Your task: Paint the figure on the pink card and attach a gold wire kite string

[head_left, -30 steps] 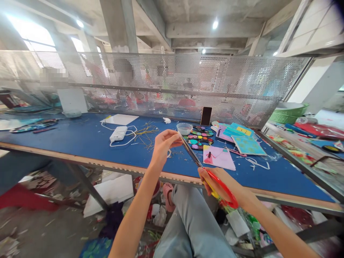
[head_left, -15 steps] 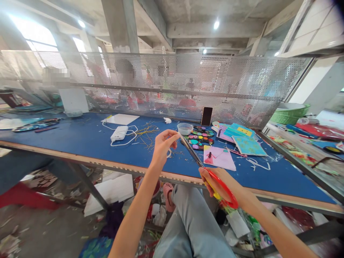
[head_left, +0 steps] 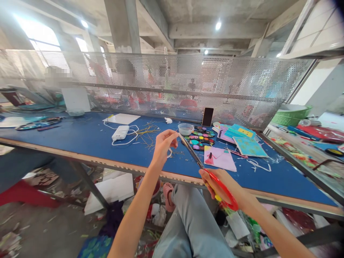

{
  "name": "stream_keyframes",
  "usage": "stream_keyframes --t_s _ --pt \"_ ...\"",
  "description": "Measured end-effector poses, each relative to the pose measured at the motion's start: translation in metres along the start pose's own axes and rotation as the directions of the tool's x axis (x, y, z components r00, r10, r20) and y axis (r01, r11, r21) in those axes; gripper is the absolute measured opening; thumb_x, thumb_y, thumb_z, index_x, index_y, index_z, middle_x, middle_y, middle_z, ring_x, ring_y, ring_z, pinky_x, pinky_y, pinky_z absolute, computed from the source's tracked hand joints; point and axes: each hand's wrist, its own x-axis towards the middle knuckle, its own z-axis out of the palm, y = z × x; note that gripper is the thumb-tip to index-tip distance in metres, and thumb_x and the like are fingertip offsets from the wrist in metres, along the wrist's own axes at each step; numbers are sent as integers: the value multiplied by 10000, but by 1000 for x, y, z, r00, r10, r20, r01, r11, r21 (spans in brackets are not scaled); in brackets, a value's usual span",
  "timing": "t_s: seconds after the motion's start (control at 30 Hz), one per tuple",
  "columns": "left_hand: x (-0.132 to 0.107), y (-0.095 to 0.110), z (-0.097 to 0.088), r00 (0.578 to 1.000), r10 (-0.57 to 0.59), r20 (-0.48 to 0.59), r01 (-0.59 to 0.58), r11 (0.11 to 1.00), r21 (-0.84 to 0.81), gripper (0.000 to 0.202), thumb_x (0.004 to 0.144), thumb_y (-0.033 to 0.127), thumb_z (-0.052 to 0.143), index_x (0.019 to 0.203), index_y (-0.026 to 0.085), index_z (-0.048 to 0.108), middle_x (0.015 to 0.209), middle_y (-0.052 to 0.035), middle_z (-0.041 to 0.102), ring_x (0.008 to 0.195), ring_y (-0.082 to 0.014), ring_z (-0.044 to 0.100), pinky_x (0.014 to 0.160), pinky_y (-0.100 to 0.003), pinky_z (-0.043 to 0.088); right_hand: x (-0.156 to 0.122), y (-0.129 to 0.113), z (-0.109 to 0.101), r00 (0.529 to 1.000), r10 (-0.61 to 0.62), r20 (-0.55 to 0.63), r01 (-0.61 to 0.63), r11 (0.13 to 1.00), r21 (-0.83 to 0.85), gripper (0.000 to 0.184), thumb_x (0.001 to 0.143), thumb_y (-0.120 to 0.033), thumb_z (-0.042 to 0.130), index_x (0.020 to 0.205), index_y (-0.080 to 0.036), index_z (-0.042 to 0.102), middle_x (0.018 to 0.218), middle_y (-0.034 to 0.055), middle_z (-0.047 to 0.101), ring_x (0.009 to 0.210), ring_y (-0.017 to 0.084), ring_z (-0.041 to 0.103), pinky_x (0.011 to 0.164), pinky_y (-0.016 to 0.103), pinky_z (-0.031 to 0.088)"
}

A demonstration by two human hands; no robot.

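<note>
Your view drifts slightly while your hands barely shift: your right hand [head_left: 224, 181] clamps the red-handled scissors [head_left: 191, 153], blades slanting up to your left hand [head_left: 163, 147], pinched shut at the tip, perhaps steadying something too thin to tell. Beyond, straw strands [head_left: 146, 134] lie on the blue table [head_left: 80, 132].

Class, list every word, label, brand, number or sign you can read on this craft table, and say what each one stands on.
No word, brand, number or sign can be read.
White power bank: any marking is too small to read.
Yellow strip on the teal card: dark marks, too small and blurred to read.
</note>
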Motion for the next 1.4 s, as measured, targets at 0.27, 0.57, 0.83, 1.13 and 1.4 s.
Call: stream_keyframes --t_s 0.27,0.57,0.83,1.13,1.4 --pt "-1 -2 0 1000 14 -14 -14 1000 26 195 689 344 730 672 182 622 551 36 527 490 -84 527 488 -201 443 2 2 4 999 -2 -36 1 1000 -20 534 949 -671 319 659 -237 434 474 20 562 509 198 614 567 292 452" --pt "-1 -3 -2 1000 14 -14 -14 999 29 193 690 330 728 678 178 608 609 29 544 509 -83 546 490 -201 457 5 5 6 999 -8 -33 7 999 -34 547 927 -707 321 660 -240 426 457 6 521 467 193 601 537 292 451" --pt "-2 -2 -3 1000 2 -19 -2 1000 31 189 677 330 733 677 182 616 574 32 543 514 -93 555 498 -205 460 5 7 11 998 -20 -57 19 1000 -7 547 914 -724 325 701 -236 450 483 -4 520 425 194 591 520 304 459" --pt "-2 -1 -3 1000 3 -23 -3 1000 14 188 677 329 728 680 180 613 588 33 547 514 -86 558 499 -200 461 4 6 10 994 -27 -104 20 997 -72 498 934 -658 332 707 -240 481 465 -5 478 417 182 538 487 292 403" --pt "-3 1 -2 1000 -6 -14 6 1000 8 197 674 337 737 680 181 617 575 29 550 514 -92 559 499 -205 465 2 1 10 988 -53 -143 35 992 -124 550 924 -704 310 684 -241 487 519 25 514 469 193 538 484 297 378"
